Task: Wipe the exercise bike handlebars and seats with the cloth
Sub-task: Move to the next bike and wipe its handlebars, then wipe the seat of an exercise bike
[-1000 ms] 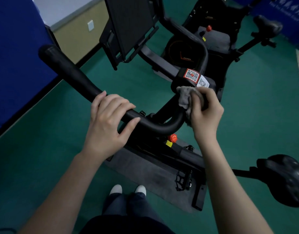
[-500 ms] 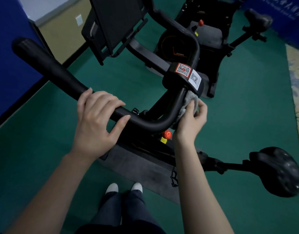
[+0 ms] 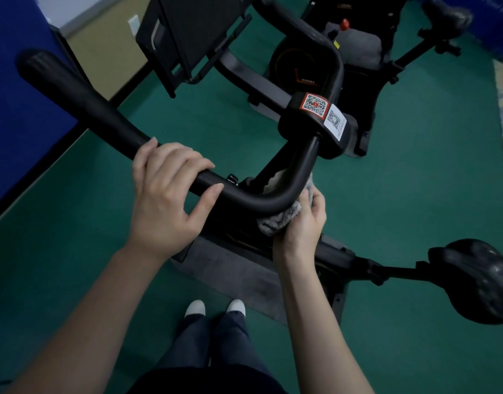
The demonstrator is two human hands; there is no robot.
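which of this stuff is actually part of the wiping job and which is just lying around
In the job:
cloth, held by the right hand under the bend of the handlebar
left hand, gripping that bar
seat
far seat

Just there:
QR stickers
screen
mat
wall socket

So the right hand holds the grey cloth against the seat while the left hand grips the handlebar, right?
Not the seat. The head view shows the right hand holding the grey cloth against the bend of the handlebar; the left hand does grip the handlebar.
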